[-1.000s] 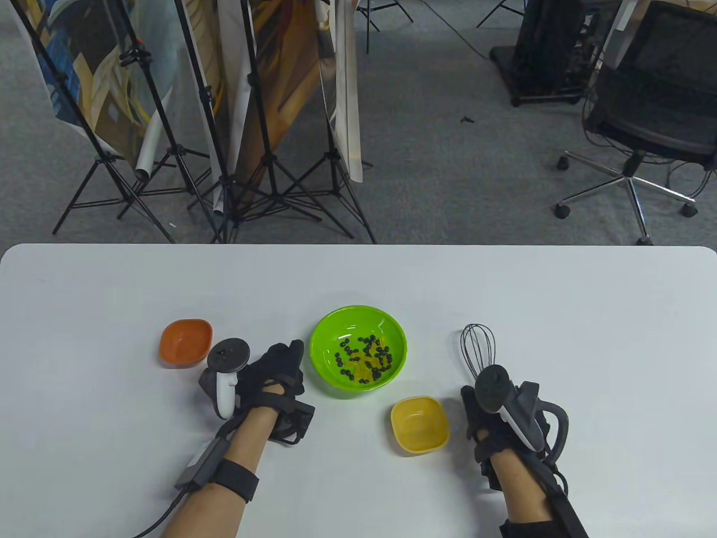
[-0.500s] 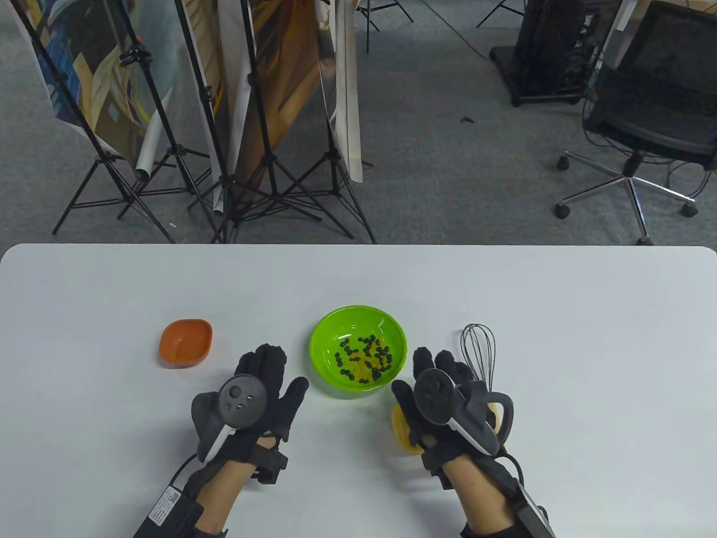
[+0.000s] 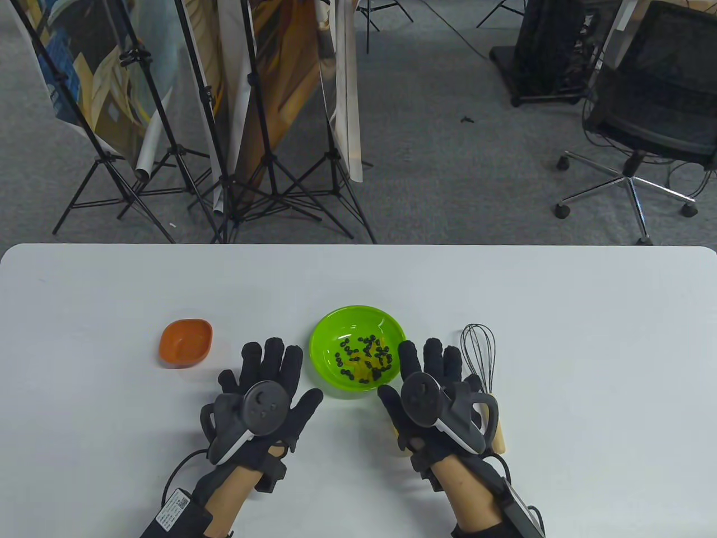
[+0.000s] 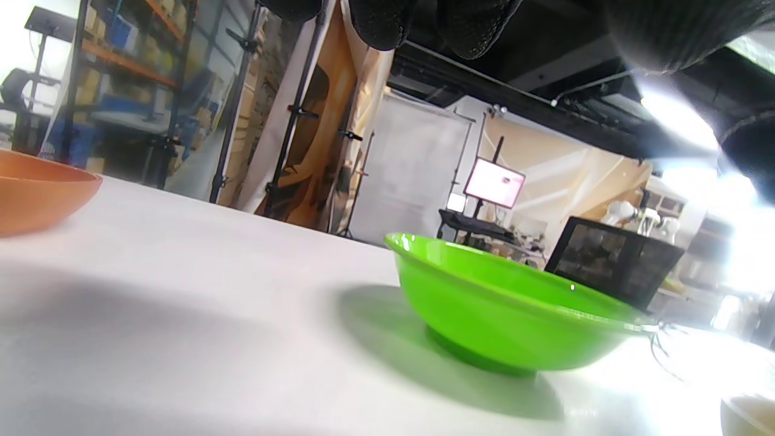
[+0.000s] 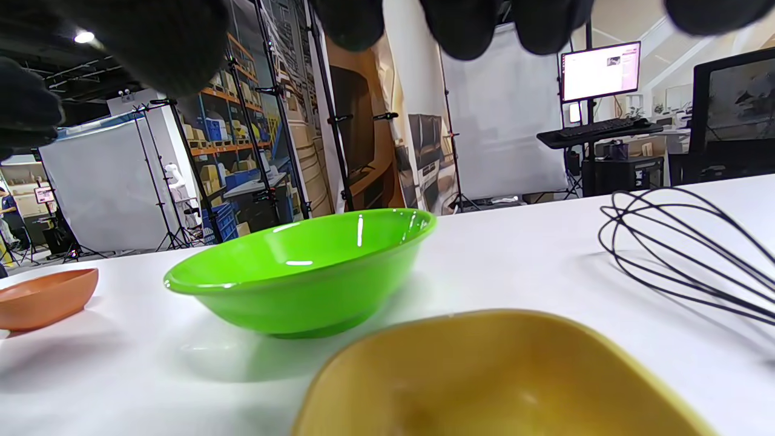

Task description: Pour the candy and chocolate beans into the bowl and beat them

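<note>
While the white table carries everything, the green bowl sits at its middle, holding chocolate beans and yellow candy. The left hand and right hand flank it, fingers spread, holding nothing. The whisk lies right of the bowl, the orange dish left.

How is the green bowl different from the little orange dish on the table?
The green bowl is round and larger; the orange dish is smaller with a squarish, rounded-corner outline. The green bowl holds dark beans and yellow candy; the orange dish looks empty. The green bowl sits between the two hands, the orange dish off to the left of both. Both stand upright on the table and look like glossy plastic.
</note>
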